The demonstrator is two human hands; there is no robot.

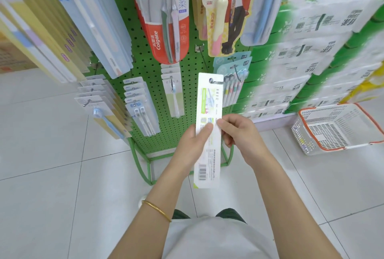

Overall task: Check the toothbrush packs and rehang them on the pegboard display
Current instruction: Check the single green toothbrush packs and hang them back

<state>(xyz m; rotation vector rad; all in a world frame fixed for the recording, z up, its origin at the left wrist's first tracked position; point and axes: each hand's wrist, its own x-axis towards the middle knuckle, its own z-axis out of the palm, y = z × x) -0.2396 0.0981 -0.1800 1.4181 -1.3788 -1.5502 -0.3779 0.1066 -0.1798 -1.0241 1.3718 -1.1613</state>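
1. The left hand (194,141) grips the pack (209,100) at mid-length, and the right hand (242,137) pinches its right edge.
2. The pack is upright before the lower pegboard (190,92), barcode lowest, its small print unreadable.
3. Rehanging well probably means steadying it and lining its top hole with the bare peg (200,48).
4. Higher up, a red pack (158,40) reads "Colgate".

Left grip (194,142) pinches the toothbrush pack (209,96) from 9 o'clock, right grip (241,134) from 3 o'clock; both forearms are extended.

"Colgate" on red toothbrush pack (164,36), barcode on held pack (207,134)
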